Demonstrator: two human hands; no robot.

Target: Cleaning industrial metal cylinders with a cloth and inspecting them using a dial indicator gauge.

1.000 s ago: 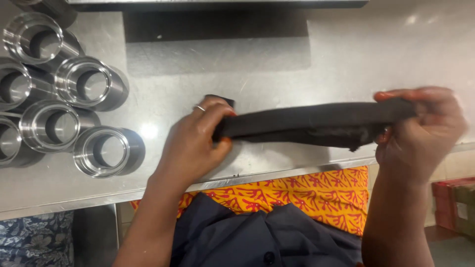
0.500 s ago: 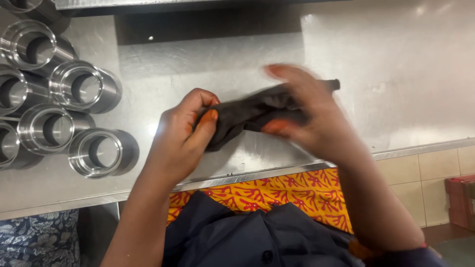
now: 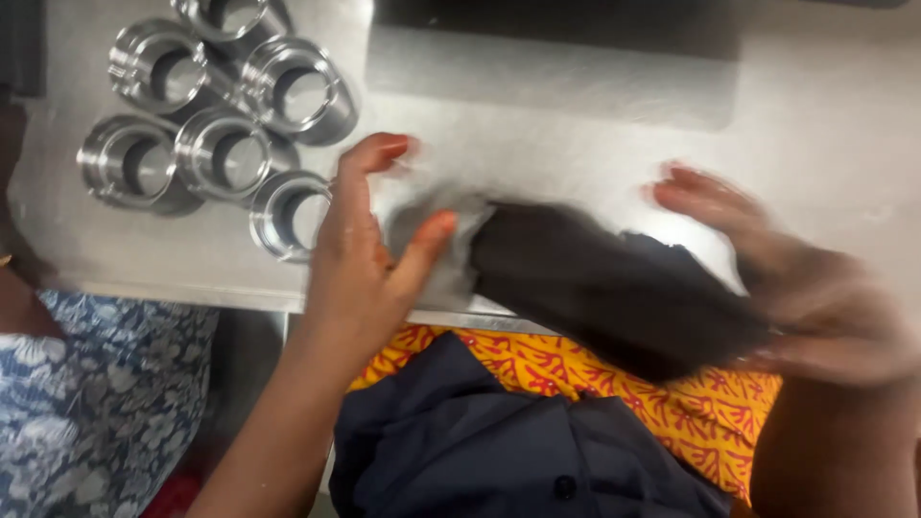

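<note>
L hand lay on the steel counter at abt 9 o'clock of the dark cloth, fingers spread, thumb pressing the cloth's pale near end; grip loose, not closed round it. R hand at 3 o'clock, badly blurred, fingers stretched over the cloth's far end; can't tell if its grip held the cloth. Cloth sat at the counter's near edge, partly overhanging the orange patterned garment. Five shiny metal rings clustered at 10 o'clock, nearest one just beside L hand.
</note>
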